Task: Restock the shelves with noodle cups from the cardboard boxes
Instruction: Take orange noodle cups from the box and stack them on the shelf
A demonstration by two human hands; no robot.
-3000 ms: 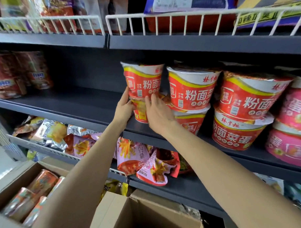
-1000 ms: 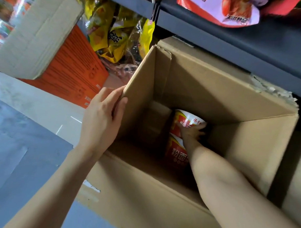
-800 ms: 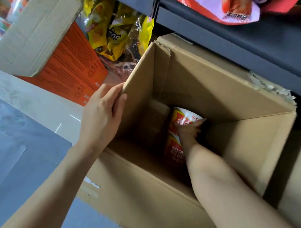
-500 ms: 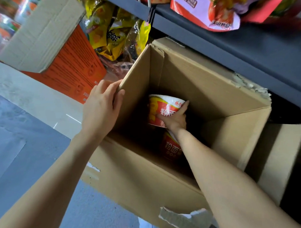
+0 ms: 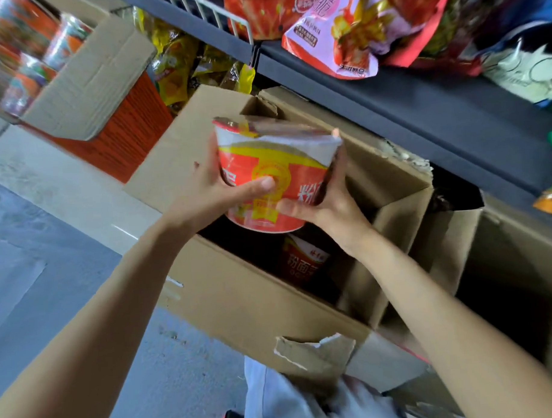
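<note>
A red, yellow and white noodle cup [image 5: 278,165] hangs above the open cardboard box [image 5: 240,307], held between both hands. My left hand [image 5: 208,192] grips its left side with the thumb across the front. My right hand [image 5: 327,204] holds its right side and base. Deep in the box another red noodle cup [image 5: 305,265] stands in shadow. The dark shelf [image 5: 422,122] runs just beyond the box.
Pink and red snack bags [image 5: 331,28] overhang the shelf edge, and yellow bags [image 5: 182,71] lie below it. An orange carton with an open flap [image 5: 95,77] holds wrapped cups at the left. Another open box [image 5: 515,278] sits on the right. Grey floor [image 5: 36,279] lies to the left.
My right hand has lifted the cup up out of the box. My left hand has left the box flap and taken hold of the cup's left side.
</note>
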